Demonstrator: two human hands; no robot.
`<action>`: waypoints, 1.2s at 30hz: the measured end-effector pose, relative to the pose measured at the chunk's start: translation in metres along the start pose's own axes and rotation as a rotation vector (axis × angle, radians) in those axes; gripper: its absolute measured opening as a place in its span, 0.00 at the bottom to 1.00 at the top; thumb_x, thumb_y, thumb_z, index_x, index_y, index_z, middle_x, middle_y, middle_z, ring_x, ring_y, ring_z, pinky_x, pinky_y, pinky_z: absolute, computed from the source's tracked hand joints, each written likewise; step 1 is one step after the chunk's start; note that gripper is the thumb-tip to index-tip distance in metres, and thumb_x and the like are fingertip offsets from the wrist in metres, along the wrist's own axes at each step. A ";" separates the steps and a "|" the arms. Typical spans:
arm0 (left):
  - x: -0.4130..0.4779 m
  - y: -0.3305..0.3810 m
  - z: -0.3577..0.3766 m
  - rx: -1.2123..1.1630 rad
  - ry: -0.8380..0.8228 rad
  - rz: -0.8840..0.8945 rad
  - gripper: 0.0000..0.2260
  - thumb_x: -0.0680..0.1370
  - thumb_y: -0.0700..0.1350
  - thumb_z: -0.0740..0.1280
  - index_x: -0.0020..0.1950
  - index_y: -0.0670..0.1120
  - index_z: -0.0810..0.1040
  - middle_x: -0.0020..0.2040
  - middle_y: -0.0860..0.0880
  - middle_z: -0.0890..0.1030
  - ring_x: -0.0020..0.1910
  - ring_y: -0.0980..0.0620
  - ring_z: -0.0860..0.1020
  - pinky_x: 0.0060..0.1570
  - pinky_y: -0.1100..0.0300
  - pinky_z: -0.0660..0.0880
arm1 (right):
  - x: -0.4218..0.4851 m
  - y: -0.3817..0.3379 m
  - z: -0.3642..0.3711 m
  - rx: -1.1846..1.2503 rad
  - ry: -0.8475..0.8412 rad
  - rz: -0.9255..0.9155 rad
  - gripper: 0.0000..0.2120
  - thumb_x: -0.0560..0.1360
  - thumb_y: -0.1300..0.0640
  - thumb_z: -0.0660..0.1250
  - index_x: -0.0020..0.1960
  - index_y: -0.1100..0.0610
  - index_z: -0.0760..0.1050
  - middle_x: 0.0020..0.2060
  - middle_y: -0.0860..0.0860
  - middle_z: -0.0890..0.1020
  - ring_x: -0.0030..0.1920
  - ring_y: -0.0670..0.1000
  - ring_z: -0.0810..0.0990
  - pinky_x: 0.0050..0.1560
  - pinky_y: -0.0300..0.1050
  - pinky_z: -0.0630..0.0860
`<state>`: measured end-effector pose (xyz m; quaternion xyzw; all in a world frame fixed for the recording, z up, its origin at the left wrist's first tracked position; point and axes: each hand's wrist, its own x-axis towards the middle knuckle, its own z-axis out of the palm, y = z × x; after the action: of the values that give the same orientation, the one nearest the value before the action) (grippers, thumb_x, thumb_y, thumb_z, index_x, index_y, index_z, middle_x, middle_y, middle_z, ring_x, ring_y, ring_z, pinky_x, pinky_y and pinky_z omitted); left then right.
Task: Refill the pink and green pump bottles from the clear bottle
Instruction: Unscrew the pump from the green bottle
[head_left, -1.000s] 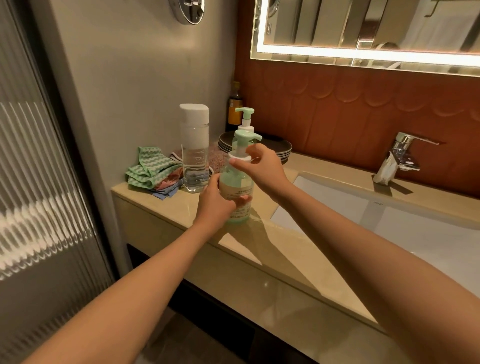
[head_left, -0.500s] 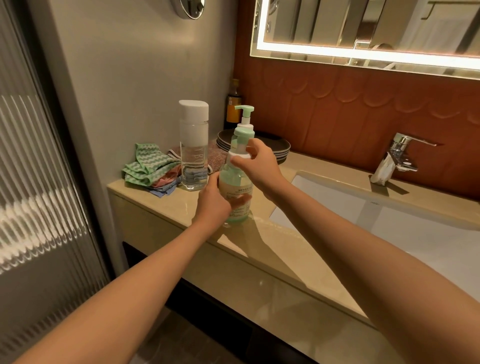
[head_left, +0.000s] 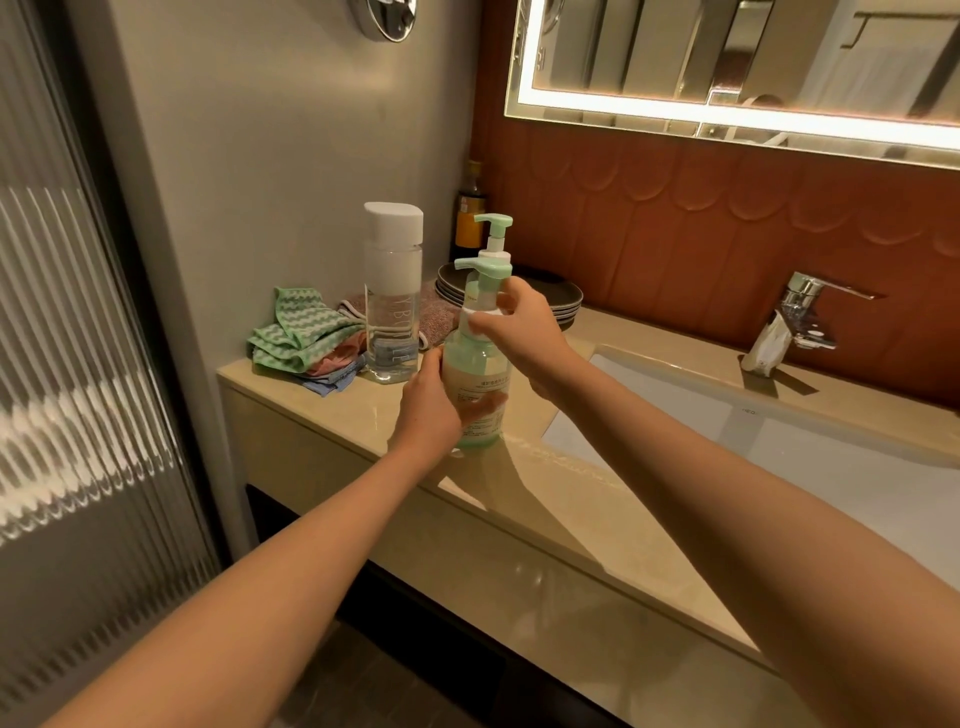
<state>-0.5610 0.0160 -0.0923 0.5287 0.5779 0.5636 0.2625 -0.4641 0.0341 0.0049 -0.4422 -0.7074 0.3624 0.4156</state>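
Observation:
A green pump bottle (head_left: 480, 387) stands upright on the beige counter (head_left: 545, 499). My left hand (head_left: 431, 405) wraps around its body from the left. My right hand (head_left: 524, 332) pinches the white collar just under its green pump head. Directly behind it stands a second pump bottle (head_left: 495, 236) with a green head; its body is hidden. The tall clear bottle (head_left: 390, 306) with a white cap stands to the left, holding a little liquid at the bottom.
Folded cloths (head_left: 301, 340) lie at the counter's left end against the wall. Dark plates (head_left: 558, 299) are stacked at the back, with a brown bottle (head_left: 470, 215) in the corner. A white sink (head_left: 779, 457) and chrome tap (head_left: 800, 317) are to the right.
The green pump head has turned from pointing right to pointing left under my right hand's fingers. My left hand has kept its hold on the bottle's body.

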 end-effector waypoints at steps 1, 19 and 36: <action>0.000 0.000 0.000 0.005 0.000 0.004 0.29 0.68 0.49 0.76 0.64 0.48 0.69 0.60 0.50 0.76 0.60 0.50 0.72 0.56 0.52 0.74 | 0.001 0.001 0.001 0.005 -0.007 0.004 0.25 0.73 0.62 0.68 0.67 0.59 0.66 0.63 0.55 0.74 0.55 0.48 0.72 0.52 0.42 0.70; 0.000 -0.001 0.000 0.028 0.006 -0.027 0.35 0.66 0.51 0.77 0.69 0.49 0.66 0.63 0.50 0.74 0.63 0.48 0.71 0.61 0.45 0.72 | 0.009 0.008 0.012 -0.131 0.136 0.026 0.34 0.65 0.48 0.76 0.65 0.57 0.66 0.61 0.54 0.71 0.60 0.54 0.72 0.59 0.52 0.74; 0.000 -0.001 0.001 0.030 0.008 -0.016 0.33 0.67 0.51 0.76 0.68 0.50 0.66 0.63 0.50 0.74 0.64 0.48 0.71 0.60 0.47 0.73 | 0.003 0.013 0.010 -0.099 0.158 -0.035 0.29 0.68 0.53 0.74 0.64 0.57 0.67 0.61 0.54 0.74 0.59 0.52 0.74 0.57 0.49 0.75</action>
<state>-0.5607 0.0169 -0.0936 0.5258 0.5915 0.5547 0.2568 -0.4701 0.0402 -0.0093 -0.4771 -0.6971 0.2836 0.4538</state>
